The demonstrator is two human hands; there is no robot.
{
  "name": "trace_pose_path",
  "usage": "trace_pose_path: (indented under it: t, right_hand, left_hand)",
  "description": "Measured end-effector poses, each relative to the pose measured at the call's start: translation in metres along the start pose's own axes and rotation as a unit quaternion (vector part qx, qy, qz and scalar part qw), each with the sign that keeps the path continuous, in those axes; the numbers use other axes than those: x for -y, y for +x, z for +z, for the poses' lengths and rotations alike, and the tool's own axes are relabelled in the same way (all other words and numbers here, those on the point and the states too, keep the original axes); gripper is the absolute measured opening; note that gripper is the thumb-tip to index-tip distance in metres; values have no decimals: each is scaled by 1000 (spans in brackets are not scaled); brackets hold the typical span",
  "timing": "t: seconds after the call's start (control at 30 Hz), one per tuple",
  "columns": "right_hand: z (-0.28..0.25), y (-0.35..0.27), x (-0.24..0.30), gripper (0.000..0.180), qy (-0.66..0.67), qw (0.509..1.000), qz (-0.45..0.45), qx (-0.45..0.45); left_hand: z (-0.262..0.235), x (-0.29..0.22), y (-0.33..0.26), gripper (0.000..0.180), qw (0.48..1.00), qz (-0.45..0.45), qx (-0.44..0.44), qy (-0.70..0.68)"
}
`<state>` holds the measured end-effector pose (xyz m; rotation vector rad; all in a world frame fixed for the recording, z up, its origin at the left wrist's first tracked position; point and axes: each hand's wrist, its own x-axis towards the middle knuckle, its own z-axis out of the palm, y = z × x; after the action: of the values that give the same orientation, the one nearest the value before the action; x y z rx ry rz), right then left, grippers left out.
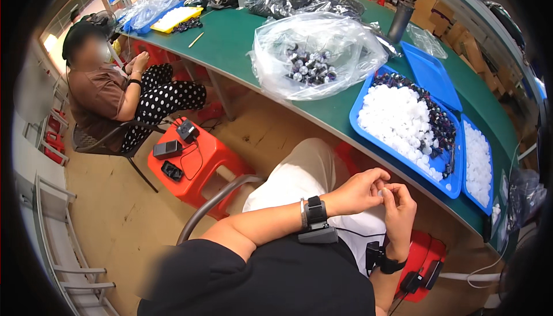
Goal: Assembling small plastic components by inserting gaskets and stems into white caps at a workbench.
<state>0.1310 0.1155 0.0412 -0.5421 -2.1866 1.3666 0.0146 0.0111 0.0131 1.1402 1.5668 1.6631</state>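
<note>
This is a workshop where people put small parts together. A long green table (230, 45) runs across the top, with blue trays (368, 137) of white bits and bags (314, 54) of parts. Boxes (455, 31) sit at upper right.

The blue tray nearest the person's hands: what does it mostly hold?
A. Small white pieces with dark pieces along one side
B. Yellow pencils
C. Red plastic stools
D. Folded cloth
A: the blue tray on the green table is filled with a heap of small white pieces, with dark pieces along its far side, just beyond the left hand and right hand.
</note>
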Motion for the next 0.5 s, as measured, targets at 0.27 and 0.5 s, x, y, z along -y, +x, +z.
trace_pose_path:
  t: [0.27,0.5]
  right_hand:
    - [-15,3,-7,13,13,988,-55,-144]
    - [-65,18,1,13,107,963,-51,-242]
  left_hand:
    - [-8,-10,27,39,992,-24,53,-112]
    - [-19,-63,77,28,913,-150,101,-367]
